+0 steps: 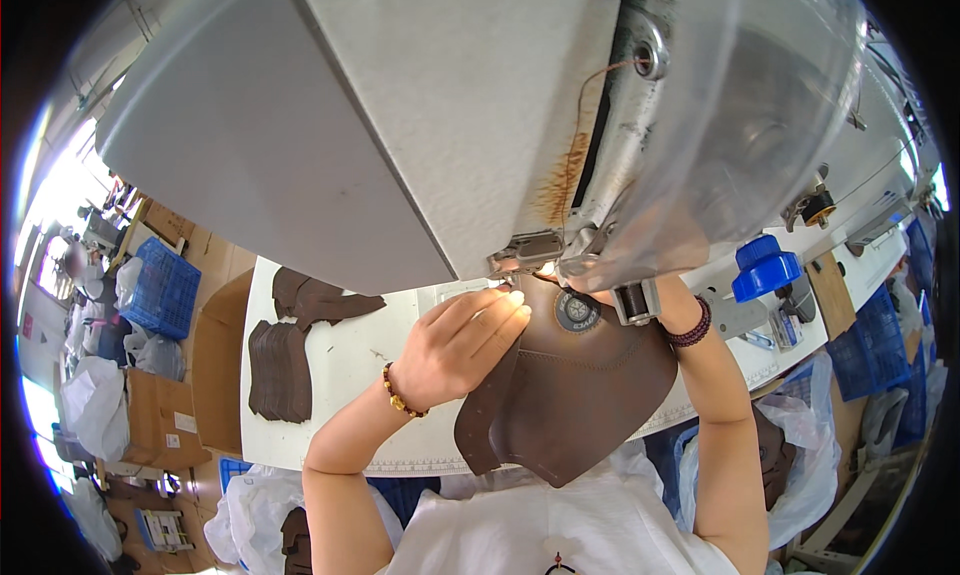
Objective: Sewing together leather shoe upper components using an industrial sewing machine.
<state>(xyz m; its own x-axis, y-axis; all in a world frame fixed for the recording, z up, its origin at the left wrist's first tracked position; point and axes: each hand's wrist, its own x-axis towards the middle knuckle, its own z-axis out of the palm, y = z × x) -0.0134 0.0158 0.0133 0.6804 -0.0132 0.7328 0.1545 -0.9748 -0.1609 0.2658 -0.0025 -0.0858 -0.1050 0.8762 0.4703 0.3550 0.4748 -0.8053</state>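
Note:
A brown leather-like piece with a stitched seam and a round dark emblem lies under the needle area of a white sewing machine. Its lower end hangs over the table's near edge. My left hand pinches the piece's left edge close to the presser foot, fingers pressed together. On the other side of the needle area, my right hand rests near the emblem, partly seen through a clear plastic cover. The machine's parts hide most of its fingers.
A stack of brown cut pieces and looser pieces lie on the white table, left. A blue knob sticks out at the right. Cartons, a blue crate and plastic bags surround the table.

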